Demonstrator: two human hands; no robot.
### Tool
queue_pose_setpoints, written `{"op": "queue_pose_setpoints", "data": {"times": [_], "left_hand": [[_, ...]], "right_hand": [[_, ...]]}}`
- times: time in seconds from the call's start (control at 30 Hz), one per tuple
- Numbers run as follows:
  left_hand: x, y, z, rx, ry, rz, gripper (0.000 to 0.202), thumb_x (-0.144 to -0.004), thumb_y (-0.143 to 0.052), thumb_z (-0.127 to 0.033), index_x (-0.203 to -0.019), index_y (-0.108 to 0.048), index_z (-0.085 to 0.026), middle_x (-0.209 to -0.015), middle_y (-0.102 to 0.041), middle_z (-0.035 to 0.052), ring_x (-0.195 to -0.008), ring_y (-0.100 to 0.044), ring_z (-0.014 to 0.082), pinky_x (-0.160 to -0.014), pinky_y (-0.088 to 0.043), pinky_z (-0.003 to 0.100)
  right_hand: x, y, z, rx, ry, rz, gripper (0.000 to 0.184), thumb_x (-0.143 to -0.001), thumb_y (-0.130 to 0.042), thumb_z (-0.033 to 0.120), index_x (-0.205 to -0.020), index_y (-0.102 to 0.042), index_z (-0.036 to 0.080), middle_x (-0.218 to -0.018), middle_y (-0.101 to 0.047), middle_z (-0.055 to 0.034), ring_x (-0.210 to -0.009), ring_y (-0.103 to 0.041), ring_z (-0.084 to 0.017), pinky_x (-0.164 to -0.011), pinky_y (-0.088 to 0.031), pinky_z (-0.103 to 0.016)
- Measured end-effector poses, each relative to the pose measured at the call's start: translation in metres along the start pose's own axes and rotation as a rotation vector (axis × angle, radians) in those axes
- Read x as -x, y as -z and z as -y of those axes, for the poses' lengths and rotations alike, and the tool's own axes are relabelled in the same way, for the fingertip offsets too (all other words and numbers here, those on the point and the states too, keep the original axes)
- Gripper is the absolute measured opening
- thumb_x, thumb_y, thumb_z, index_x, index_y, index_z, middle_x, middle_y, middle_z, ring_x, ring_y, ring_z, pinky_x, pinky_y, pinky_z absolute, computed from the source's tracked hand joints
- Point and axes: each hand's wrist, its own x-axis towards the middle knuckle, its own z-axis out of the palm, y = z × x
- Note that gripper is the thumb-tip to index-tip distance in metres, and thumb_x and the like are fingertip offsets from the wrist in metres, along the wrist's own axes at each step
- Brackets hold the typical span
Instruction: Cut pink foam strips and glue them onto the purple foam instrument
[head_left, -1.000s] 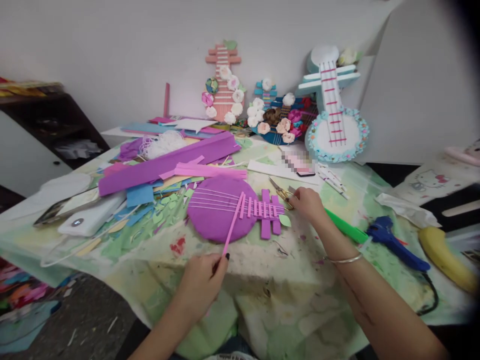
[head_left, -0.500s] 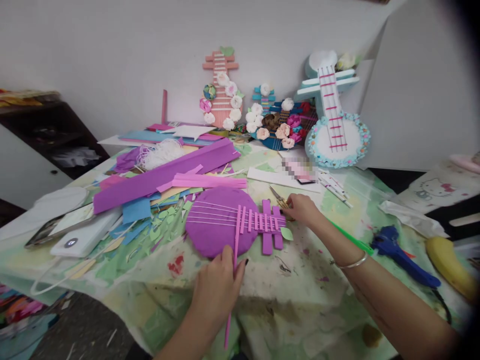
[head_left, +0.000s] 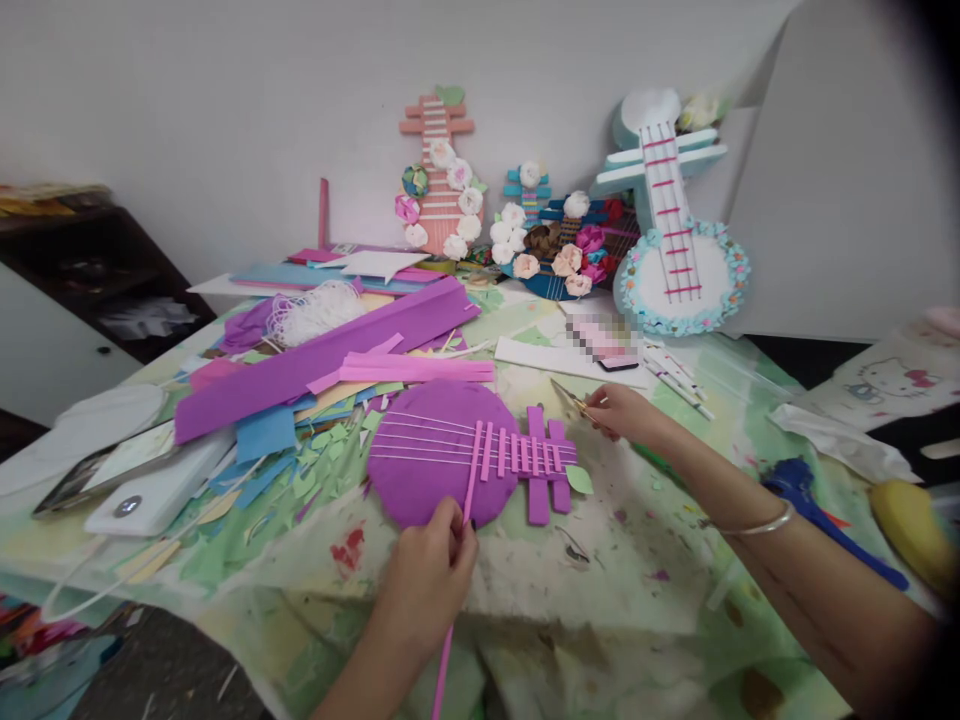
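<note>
A purple lute-shaped craft [head_left: 427, 480] lies flat on the table, with white strings along it and short pink bars across its neck. A green paper leaf [head_left: 579, 480] sits at its head end. My left hand [head_left: 435, 560] is closed on a long thin pink strip [head_left: 444, 665], whose upper end lies over the lute's body beside the bars. Just beyond the head end, my right hand [head_left: 619, 410] is closed round the handles of small scissors [head_left: 568, 394], blades pointing to the back left.
Pink strips [head_left: 416, 369], a folded purple sheet [head_left: 322, 360], white string [head_left: 319, 312] and paper scraps lie left. Decorated lutes [head_left: 442, 190] lean on the wall. A blue glue gun [head_left: 795, 490] and a banana [head_left: 911, 530] lie right. A white power bank [head_left: 150, 490] lies near the left edge.
My right hand has lifted the scissors slightly away from the lute's head. My left hand, with the pink strip, has shifted a little left and down, and its fingers have closed more tightly.
</note>
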Motion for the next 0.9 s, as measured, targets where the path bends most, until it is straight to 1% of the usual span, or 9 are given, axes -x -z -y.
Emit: {"op": "queue_pose_setpoints", "data": {"times": [0.1,0.2,0.27,0.4,0.53,0.63,0.77,0.83,0.9], "left_hand": [[-0.002,0.003,0.001,0.056,-0.014,-0.014,0.015,-0.084,-0.036,-0.026,-0.069,-0.04,-0.021,-0.048,-0.042,-0.0053,-0.044,-0.041,0.0116,-0.05,-0.023,0.023],[-0.006,0.002,0.003,0.084,-0.025,-0.037,0.016,-0.083,-0.037,-0.027,-0.068,-0.04,-0.021,-0.048,-0.041,-0.0056,-0.043,-0.041,0.011,-0.05,-0.024,0.023],[-0.007,0.0,0.006,0.095,-0.04,-0.052,0.016,-0.083,-0.037,-0.029,-0.069,-0.04,-0.021,-0.049,-0.042,-0.0057,-0.043,-0.042,0.0109,-0.05,-0.025,0.022],[-0.009,-0.004,0.009,0.082,-0.06,-0.067,0.016,-0.083,-0.037,-0.029,-0.071,-0.042,-0.021,-0.048,-0.042,-0.0058,-0.042,-0.042,0.011,-0.05,-0.025,0.023],[-0.009,-0.003,0.009,0.077,-0.054,-0.055,0.016,-0.083,-0.037,-0.029,-0.07,-0.041,-0.021,-0.048,-0.041,-0.0061,-0.042,-0.041,0.0109,-0.049,-0.024,0.023],[-0.008,-0.002,0.009,0.087,-0.051,-0.059,0.016,-0.083,-0.037,-0.029,-0.07,-0.04,-0.021,-0.048,-0.04,-0.0064,-0.043,-0.041,0.0109,-0.05,-0.023,0.023],[-0.007,-0.002,0.009,0.094,-0.05,-0.072,0.016,-0.083,-0.038,-0.028,-0.07,-0.04,-0.021,-0.048,-0.04,-0.0065,-0.044,-0.042,0.0109,-0.052,-0.024,0.024],[-0.007,-0.002,0.008,0.095,-0.041,-0.064,0.016,-0.083,-0.038,-0.028,-0.069,-0.04,-0.021,-0.048,-0.039,-0.0067,-0.044,-0.041,0.0109,-0.052,-0.023,0.024],[-0.007,-0.002,0.007,0.087,-0.038,-0.058,0.016,-0.083,-0.038,-0.028,-0.069,-0.04,-0.021,-0.048,-0.038,-0.0068,-0.044,-0.04,0.0108,-0.052,-0.022,0.024]], "right_hand": [[0.017,0.013,-0.006,-0.14,-0.004,-0.025,0.029,-0.08,-0.058,0.04,-0.096,-0.056,0.016,-0.056,-0.055,0.0019,-0.042,-0.045,-0.009,-0.042,-0.034,-0.021],[0.038,0.021,-0.01,-0.378,0.066,0.051,0.042,-0.072,-0.065,0.049,-0.099,-0.057,0.018,-0.052,-0.05,0.0049,-0.04,-0.04,-0.008,-0.039,-0.031,-0.02],[0.053,0.02,-0.01,-0.488,0.075,0.111,0.047,-0.067,-0.069,0.052,-0.098,-0.058,0.018,-0.05,-0.046,0.0065,-0.038,-0.036,-0.007,-0.037,-0.028,-0.02],[0.083,0.004,-0.003,-0.577,0.089,0.247,0.051,-0.062,-0.071,0.057,-0.093,-0.059,0.018,-0.049,-0.043,0.0079,-0.034,-0.029,-0.005,-0.033,-0.023,-0.02],[0.104,-0.018,0.009,-0.621,0.139,0.471,0.049,-0.064,-0.066,0.063,-0.073,-0.058,0.016,-0.044,-0.039,0.0082,-0.03,-0.025,-0.002,-0.031,-0.017,-0.019],[0.108,-0.029,0.02,-0.566,0.137,0.598,0.046,-0.064,-0.068,0.059,-0.065,-0.061,0.014,-0.042,-0.041,0.0066,-0.03,-0.027,-0.002,-0.029,-0.016,-0.018],[0.097,-0.035,0.032,-0.449,0.138,0.65,0.038,-0.065,-0.07,0.05,-0.059,-0.062,0.013,-0.042,-0.046,0.0047,-0.029,-0.029,-0.003,-0.029,-0.018,-0.018],[0.089,-0.037,0.035,-0.413,0.171,0.673,0.037,-0.067,-0.069,0.048,-0.054,-0.058,0.014,-0.039,-0.042,0.0063,-0.028,-0.027,-0.003,-0.029,-0.017,-0.018],[0.081,-0.038,0.037,-0.384,0.208,0.673,0.04,-0.067,-0.069,0.046,-0.049,-0.051,0.016,-0.035,-0.033,0.0086,-0.029,-0.024,-0.003,-0.03,-0.014,-0.019]]}}
